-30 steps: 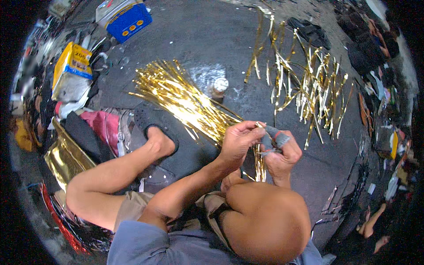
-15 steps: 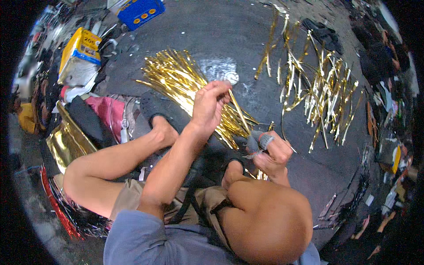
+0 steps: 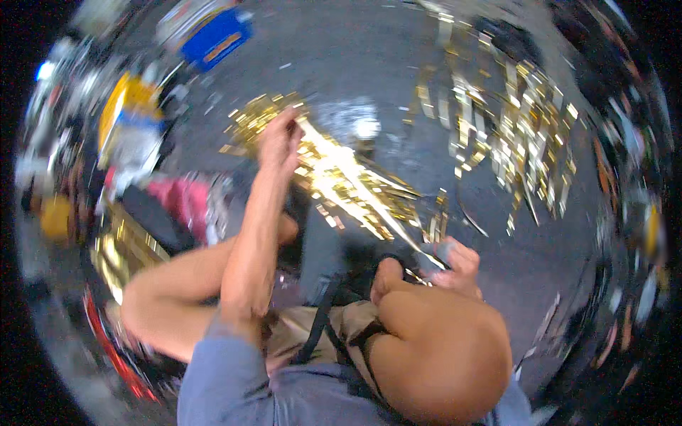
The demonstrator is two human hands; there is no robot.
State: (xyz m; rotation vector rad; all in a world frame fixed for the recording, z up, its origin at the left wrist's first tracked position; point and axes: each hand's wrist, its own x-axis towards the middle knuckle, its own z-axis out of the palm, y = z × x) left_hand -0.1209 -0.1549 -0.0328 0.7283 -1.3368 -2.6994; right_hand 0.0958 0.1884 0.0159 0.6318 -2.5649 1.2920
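A shiny gold strip (image 3: 366,190) is stretched slantwise between my two hands. At its far left end my left hand (image 3: 279,144) pinches it, over a spread bundle of gold tinsel strips (image 3: 330,170) on the dark floor. The strip's near right end goes into my right hand (image 3: 458,266), whose fingers are closed beside my right foot. Grey wrapping shows on those fingers, but motion blur hides their details. A few short gold pieces (image 3: 437,216) lie just beyond my right hand.
More gold strips (image 3: 529,135) lie scattered at the far right. A blue box (image 3: 217,39) and a yellow-and-white container (image 3: 130,121) stand at the far left. Pink material (image 3: 181,206) and a gold sheet (image 3: 124,248) lie beside my left leg, with red strips (image 3: 117,348) nearer.
My left hand has moved away and to the left, drawing out a longer length of gold strip. My right hand has shifted slightly nearer and to the right. The view is now blurred.
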